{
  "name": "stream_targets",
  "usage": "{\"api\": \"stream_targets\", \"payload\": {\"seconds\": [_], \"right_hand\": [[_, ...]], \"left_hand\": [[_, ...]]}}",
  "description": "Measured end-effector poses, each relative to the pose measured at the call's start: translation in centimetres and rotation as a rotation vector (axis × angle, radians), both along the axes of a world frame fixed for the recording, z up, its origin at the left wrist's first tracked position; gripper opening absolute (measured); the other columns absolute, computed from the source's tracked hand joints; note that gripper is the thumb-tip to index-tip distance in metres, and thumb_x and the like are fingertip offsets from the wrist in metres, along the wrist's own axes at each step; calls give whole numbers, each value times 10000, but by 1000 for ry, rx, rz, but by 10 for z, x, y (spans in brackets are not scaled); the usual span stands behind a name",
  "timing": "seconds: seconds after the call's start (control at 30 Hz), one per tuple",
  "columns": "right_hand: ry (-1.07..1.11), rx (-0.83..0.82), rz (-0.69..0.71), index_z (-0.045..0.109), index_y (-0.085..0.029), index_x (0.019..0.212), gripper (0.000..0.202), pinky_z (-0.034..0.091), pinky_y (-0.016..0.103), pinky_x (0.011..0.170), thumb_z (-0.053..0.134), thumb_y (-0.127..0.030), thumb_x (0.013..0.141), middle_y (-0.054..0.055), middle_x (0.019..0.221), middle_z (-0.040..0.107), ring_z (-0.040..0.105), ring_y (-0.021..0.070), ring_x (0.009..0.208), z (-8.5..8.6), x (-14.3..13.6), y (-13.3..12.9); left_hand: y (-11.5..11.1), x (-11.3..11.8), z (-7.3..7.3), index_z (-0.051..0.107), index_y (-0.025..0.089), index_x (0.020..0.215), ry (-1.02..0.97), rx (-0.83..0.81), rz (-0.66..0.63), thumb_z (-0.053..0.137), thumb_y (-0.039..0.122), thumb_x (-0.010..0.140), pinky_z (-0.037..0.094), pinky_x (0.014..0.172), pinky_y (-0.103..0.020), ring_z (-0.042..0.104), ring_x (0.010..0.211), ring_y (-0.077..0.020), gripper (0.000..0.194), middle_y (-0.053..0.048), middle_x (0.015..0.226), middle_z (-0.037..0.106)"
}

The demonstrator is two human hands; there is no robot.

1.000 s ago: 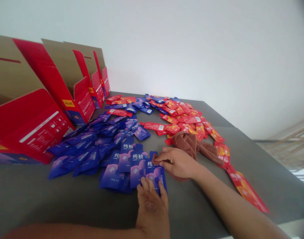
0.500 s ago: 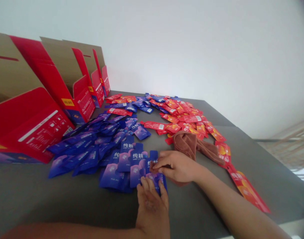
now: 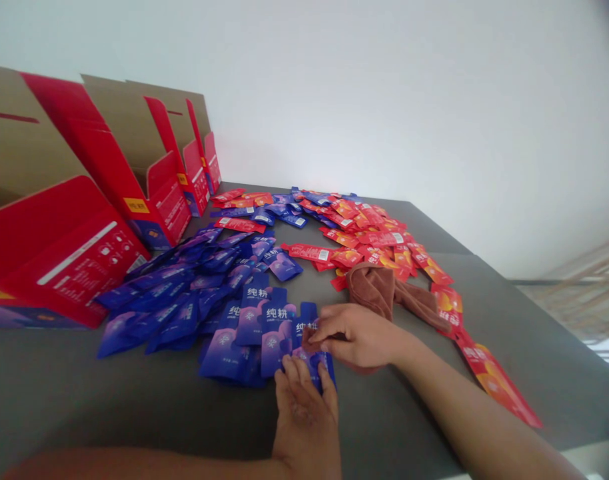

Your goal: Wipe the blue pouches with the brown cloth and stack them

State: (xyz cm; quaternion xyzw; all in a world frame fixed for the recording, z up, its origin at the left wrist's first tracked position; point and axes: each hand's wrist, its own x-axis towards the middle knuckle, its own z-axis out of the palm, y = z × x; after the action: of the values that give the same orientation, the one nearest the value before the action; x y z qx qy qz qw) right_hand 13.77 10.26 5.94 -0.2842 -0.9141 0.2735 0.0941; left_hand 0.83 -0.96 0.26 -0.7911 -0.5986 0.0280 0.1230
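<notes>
My right hand (image 3: pixel 359 337) is closed on a brown cloth (image 3: pixel 370 288), with a small fold of it pressed against the front of a blue pouch (image 3: pixel 308 311). The rest of the cloth trails behind the hand, towards the red packets. My left hand (image 3: pixel 304 407) lies on the lower part of the same pouch, its fingers stretched out and the thumb apart near the right edge. Both hands hide much of that pouch. Directly left of it, another blue pouch (image 3: pixel 273 333) with white lettering lies face up, overlapping further blue pouches (image 3: pixel 228 353).
A heap of blue pouches (image 3: pixel 172 300) spreads to the left on the grey table (image 3: pixel 159 407). Red packets (image 3: pixel 379 237) are piled further back, and one red packet (image 3: pixel 494 377) lies at the right. Several open red boxes (image 3: pixel 79 260) stand along the left side.
My right hand has shifted very slightly to the right with the cloth fold on the pouch. My left hand stays in place.
</notes>
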Motion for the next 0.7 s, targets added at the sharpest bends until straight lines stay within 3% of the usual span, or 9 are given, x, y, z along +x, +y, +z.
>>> {"api": "stream_targets", "payload": {"seconds": [0.2, 0.4, 0.53, 0.7], "right_hand": [[42, -66, 117, 677, -187, 986, 229, 413, 221, 735, 532, -137, 817, 32, 919, 665, 580, 130, 847, 1, -3, -3], [-56, 90, -152, 676, -218, 1016, 271, 402, 243, 734, 507, -130, 823, 40, 911, 634, 568, 143, 816, -6, 0, 5], [-95, 130, -230, 678, -221, 1005, 258, 397, 249, 743, 502, -147, 831, 42, 898, 629, 565, 148, 828, -8, 2, 7], [-22, 35, -73, 673, -193, 1002, 250, 408, 225, 717, 517, -133, 817, 31, 917, 638, 572, 128, 809, -2, 1, 3]], "left_hand": [[0, 0, -1, 589, 223, 1150, -44, -44, 4, 431, 113, 806, 384, 951, -563, 491, 1162, -328, 393, -205, 1208, 587], [0, 0, -2, 584, 224, 1156, 24, 24, -1, 425, 110, 805, 413, 930, -542, 511, 1141, -323, 401, -186, 1184, 610], [-1, 0, 3, 587, 214, 1150, 65, 36, -14, 434, 105, 804, 427, 923, -519, 520, 1130, -322, 394, -188, 1175, 615], [-1, 1, 7, 598, 223, 1137, 107, 30, -12, 443, 120, 805, 435, 912, -504, 525, 1120, -328, 381, -190, 1167, 618]]}}
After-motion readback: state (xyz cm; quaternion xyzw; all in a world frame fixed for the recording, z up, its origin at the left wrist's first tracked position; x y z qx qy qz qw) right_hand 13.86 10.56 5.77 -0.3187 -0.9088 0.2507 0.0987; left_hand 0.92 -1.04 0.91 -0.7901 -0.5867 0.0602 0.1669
